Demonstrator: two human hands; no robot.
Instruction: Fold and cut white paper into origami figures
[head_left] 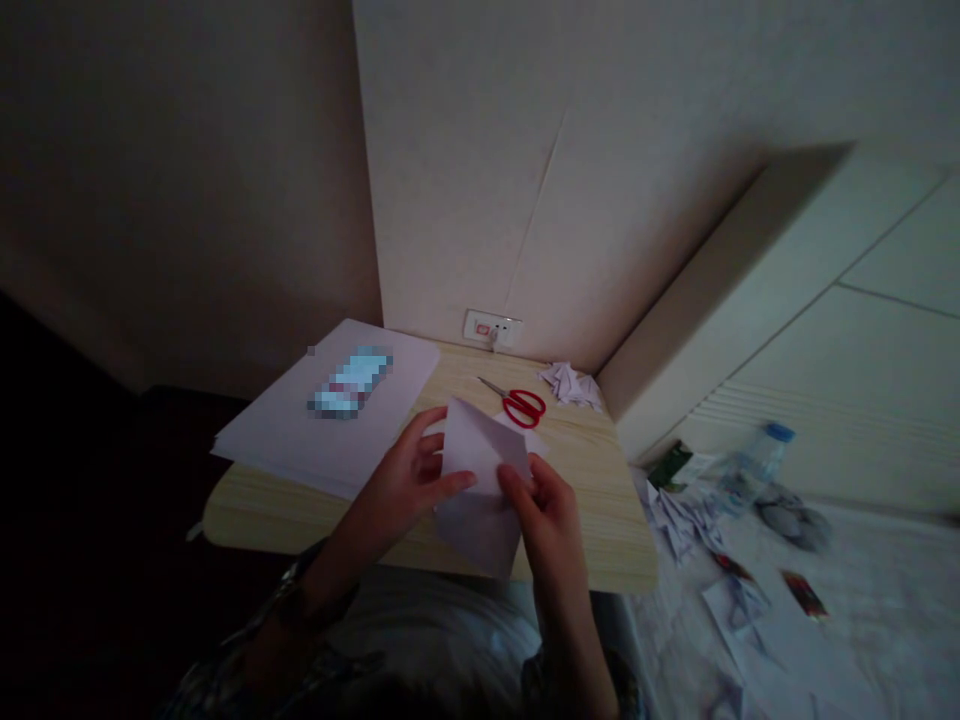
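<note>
A left hand (397, 485) and right hand (555, 510) pinch opposite sides of a folded white paper sheet (476, 450) above the near middle of a pale wooden table (600, 500). Folding looks partway; a neat crease calls for aligned edges. Red-handled metal scissors (525, 408) lie beyond.

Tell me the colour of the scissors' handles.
The scissors' handles are red, seen in the head view, the only one here.
</note>
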